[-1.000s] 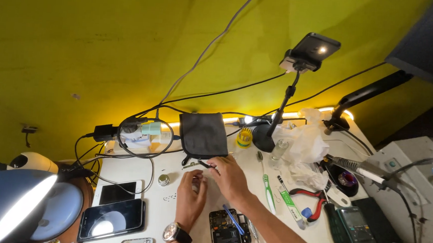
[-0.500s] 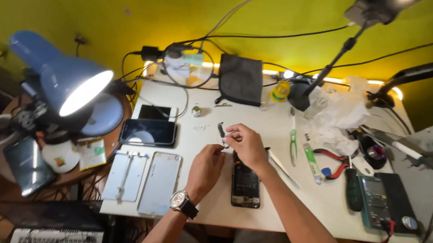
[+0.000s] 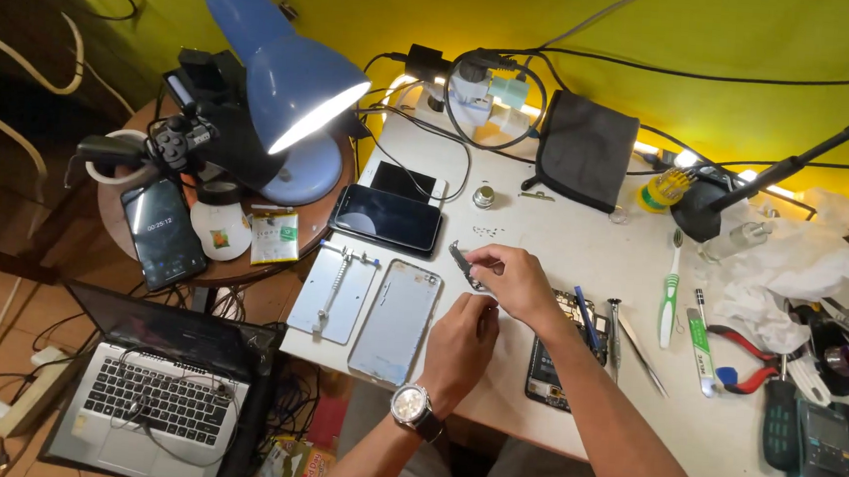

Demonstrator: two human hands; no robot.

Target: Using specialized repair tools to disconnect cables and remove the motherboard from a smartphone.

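Head view, right hand: the right hand (image 3: 512, 281) pinches a small dark flat part (image 3: 464, 265) between thumb and fingers, lifted just above the worktop (image 3: 581, 248).
Head view, left hand: the left hand (image 3: 459, 344), with a wristwatch (image 3: 412, 406) on its wrist, is loosely curled with fingertips up close under the right hand; whether it grips anything I cannot tell.
Head view, where the part is: in the air over the white worktop, between the pale back cover (image 3: 398, 309) and the opened phone (image 3: 555, 353).
Head view, how far along: the opened phone lies with its insides showing, largely behind the right forearm, and the back cover lies apart from it, so the phone appears already taken apart; the small part is out and in hand, and nothing is closed up again.
Head view, tools: a metal holding plate (image 3: 332, 293) lies beside the cover, a toothbrush (image 3: 670, 293) and red-handled pliers (image 3: 746, 361) further right.
Head view, surface: white worktop, crowded, with two dark phones (image 3: 388, 217) near a lit blue desk lamp (image 3: 287, 73).
Head view, room: yellow-green wall (image 3: 731, 41) behind, cables along it; an open laptop (image 3: 155, 389) low on the left.
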